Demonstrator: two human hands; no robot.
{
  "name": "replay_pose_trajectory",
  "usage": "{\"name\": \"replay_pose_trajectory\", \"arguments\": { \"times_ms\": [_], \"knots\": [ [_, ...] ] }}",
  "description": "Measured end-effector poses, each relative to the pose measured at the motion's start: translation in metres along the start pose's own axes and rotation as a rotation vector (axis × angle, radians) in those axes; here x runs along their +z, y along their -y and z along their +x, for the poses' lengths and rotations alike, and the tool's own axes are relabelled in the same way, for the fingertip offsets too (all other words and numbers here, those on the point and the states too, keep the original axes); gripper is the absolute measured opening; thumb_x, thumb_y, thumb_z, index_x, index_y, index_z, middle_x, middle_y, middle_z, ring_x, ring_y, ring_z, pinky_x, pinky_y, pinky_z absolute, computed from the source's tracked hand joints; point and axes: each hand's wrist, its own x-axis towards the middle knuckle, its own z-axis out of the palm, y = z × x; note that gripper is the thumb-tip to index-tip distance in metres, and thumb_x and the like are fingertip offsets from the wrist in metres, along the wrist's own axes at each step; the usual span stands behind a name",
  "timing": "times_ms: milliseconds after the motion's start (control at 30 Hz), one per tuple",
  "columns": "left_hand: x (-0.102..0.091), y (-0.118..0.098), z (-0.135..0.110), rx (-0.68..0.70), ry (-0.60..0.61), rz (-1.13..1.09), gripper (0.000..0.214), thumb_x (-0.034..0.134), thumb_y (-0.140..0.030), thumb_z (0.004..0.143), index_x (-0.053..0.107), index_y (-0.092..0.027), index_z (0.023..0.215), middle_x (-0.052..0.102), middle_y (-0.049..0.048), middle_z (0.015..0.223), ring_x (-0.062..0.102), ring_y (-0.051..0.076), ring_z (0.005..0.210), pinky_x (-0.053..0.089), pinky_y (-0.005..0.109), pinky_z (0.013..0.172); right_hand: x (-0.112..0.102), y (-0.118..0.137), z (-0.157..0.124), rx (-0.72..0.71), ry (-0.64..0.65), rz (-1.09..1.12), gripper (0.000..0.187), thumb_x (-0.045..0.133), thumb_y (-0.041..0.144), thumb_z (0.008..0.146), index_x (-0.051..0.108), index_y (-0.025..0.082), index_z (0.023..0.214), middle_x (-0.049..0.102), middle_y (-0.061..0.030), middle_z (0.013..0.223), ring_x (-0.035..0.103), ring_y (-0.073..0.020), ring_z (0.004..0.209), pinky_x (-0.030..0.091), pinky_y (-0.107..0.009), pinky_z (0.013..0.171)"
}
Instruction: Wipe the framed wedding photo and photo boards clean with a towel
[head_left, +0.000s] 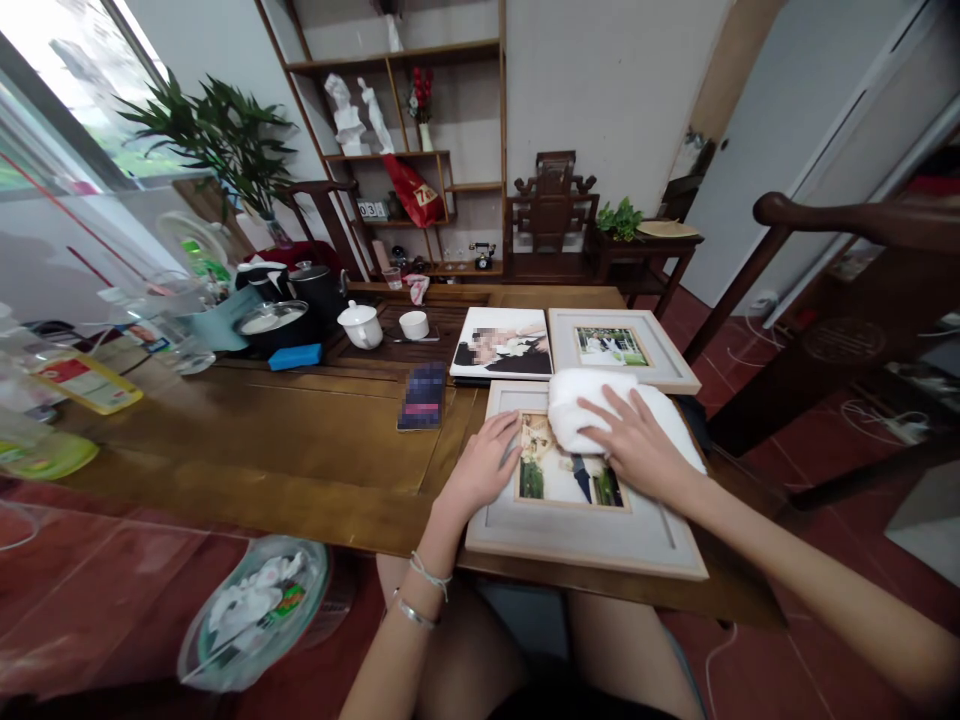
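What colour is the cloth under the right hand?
The cloth under the right hand is plain white; it shows best in the head view.

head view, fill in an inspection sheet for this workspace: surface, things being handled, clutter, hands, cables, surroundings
Surface: glossy brown wooden table
Things handled: framed photo, partly covered by white cloth; second frame and white-edged picture behind
Clutter: white lidded pot, blue block, bottles at left
Hands: left hand resting on framed photo; right hand spread on cloth
Cables: white cable on red floor, right
Surroundings: shelf beyond table, lined bin on floor
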Motion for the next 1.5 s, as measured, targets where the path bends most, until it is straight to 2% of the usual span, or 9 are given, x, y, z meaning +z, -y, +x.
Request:
{"name": "replay_pose_trajectory", "arguments": {
  "times_ms": [133,300,500,600,767,933,1067,1300,1500],
  "knots": [
    [-0.001,-0.002,0.000,-0.012,-0.005,-0.011,0.041,0.041,-0.027,0.094,0.048,-0.019,0.133,0.046,0.0107,0.142,0.039,0.023,0.134,0.038,0.045,0.109,-0.002,-0.011,0.018,0.069,0.008,-0.004,0.060,0.044,-0.003,0.070,0.058,0.019,0.124,0.043,-0.0105,0.145,0.023,-0.0412,0.137,0.025,-0.067,0.102],
    [0.000,-0.002,0.001,-0.018,-0.002,-0.012,0.041,0.041,-0.027,0.094,0.048,-0.018,0.133,0.046,0.0110,0.142,0.039,0.023,0.134,0.038,0.046,0.109,-0.020,0.047,-0.014,0.057,0.180,0.132,0.066,0.046,-0.002,0.068,0.056,0.024,0.128,0.045,-0.0112,0.143,0.031,-0.0445,0.132,0.029,-0.070,0.099],
    [-0.002,-0.002,0.001,-0.015,0.006,-0.021,0.042,0.040,-0.027,0.094,0.046,-0.020,0.135,0.046,0.0108,0.142,0.039,0.023,0.134,0.036,0.046,0.110,-0.047,0.104,-0.061,-0.148,0.323,0.391,0.063,0.058,0.007,0.067,0.058,0.034,0.124,0.035,-0.0036,0.150,0.026,-0.0431,0.136,0.030,-0.069,0.102],
    [-0.002,-0.001,0.001,-0.008,0.012,-0.023,0.042,0.040,-0.026,0.094,0.045,-0.019,0.135,0.046,0.0112,0.142,0.038,0.023,0.134,0.036,0.046,0.110,-0.039,0.094,-0.056,-0.133,0.269,0.373,0.059,0.056,0.005,0.067,0.061,0.030,0.120,0.035,-0.0044,0.150,0.023,-0.0390,0.138,0.025,-0.066,0.106],
    [0.001,0.002,0.001,0.009,-0.014,-0.021,0.041,0.041,-0.028,0.094,0.047,-0.020,0.134,0.046,0.0114,0.142,0.039,0.024,0.134,0.037,0.046,0.110,-0.009,0.031,-0.020,-0.028,0.067,0.178,0.060,0.047,-0.005,0.066,0.062,0.024,0.116,0.041,-0.0059,0.146,0.021,-0.0361,0.139,0.018,-0.066,0.108],
    [0.001,0.001,0.000,-0.012,-0.012,-0.019,0.041,0.040,-0.028,0.094,0.048,-0.018,0.134,0.045,0.0109,0.143,0.038,0.023,0.135,0.036,0.046,0.110,-0.001,-0.011,0.014,-0.023,0.050,0.190,0.063,0.041,-0.005,0.070,0.054,0.020,0.126,0.038,-0.0105,0.148,0.017,-0.0378,0.140,0.021,-0.071,0.103],
    [0.000,-0.001,0.001,-0.004,-0.024,-0.020,0.041,0.041,-0.027,0.094,0.048,-0.019,0.133,0.046,0.0115,0.142,0.039,0.024,0.134,0.037,0.047,0.109,-0.005,0.005,0.010,-0.036,0.101,0.282,0.065,0.039,-0.006,0.070,0.052,0.020,0.127,0.036,-0.0127,0.148,0.012,-0.0345,0.142,0.020,-0.069,0.104],
    [-0.001,0.003,0.000,0.011,0.021,-0.038,0.050,0.051,-0.019,0.087,0.044,-0.021,0.137,0.043,0.0119,0.145,0.036,0.025,0.135,0.037,0.048,0.109,-0.033,0.063,-0.050,-0.208,0.233,0.480,0.071,0.042,-0.006,0.059,0.056,0.025,0.121,0.028,-0.0060,0.153,0.010,-0.0281,0.143,0.023,-0.060,0.109],
    [0.001,0.003,0.001,0.009,0.017,-0.016,0.044,0.045,-0.022,0.091,0.047,-0.019,0.134,0.044,0.0114,0.144,0.037,0.025,0.135,0.036,0.047,0.110,-0.030,0.041,-0.059,-0.138,0.179,0.354,0.064,0.046,-0.005,0.060,0.061,0.025,0.114,0.029,-0.0076,0.153,0.020,-0.0313,0.140,0.025,-0.061,0.107]
  ]
}}
